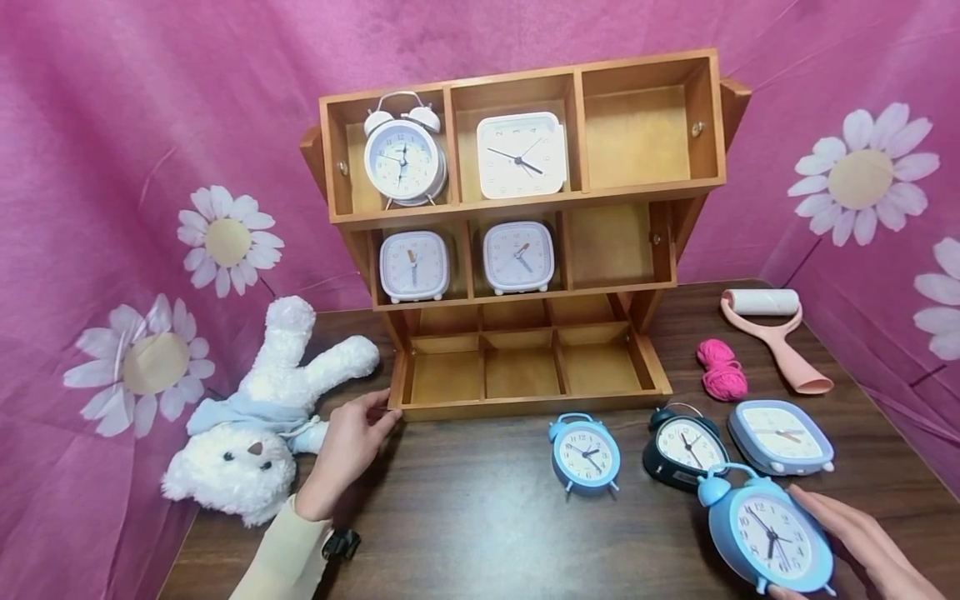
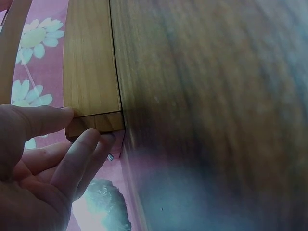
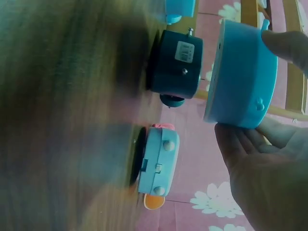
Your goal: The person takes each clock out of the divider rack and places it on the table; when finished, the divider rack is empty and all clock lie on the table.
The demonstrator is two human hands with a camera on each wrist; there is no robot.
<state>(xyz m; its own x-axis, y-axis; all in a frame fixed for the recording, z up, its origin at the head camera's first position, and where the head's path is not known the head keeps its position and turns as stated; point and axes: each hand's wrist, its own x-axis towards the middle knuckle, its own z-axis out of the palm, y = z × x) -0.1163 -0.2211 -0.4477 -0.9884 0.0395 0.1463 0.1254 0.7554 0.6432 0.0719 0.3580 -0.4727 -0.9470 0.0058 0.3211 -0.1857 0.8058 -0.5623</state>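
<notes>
Beyond your left hand (image 1: 348,450) and right hand (image 1: 866,537), you face a creased pink backdrop (image 1: 247,108) that wraps round both sides. Large white daisies (image 1: 227,240) with pale yellow centres are printed on it: two ahead of your left hand and farther out to its left, two more beyond your right hand. Beneath your hands spreads a dark brown wood-grain tabletop (image 1: 442,467), with a pale sheen of light (image 1: 495,512) between them.
</notes>
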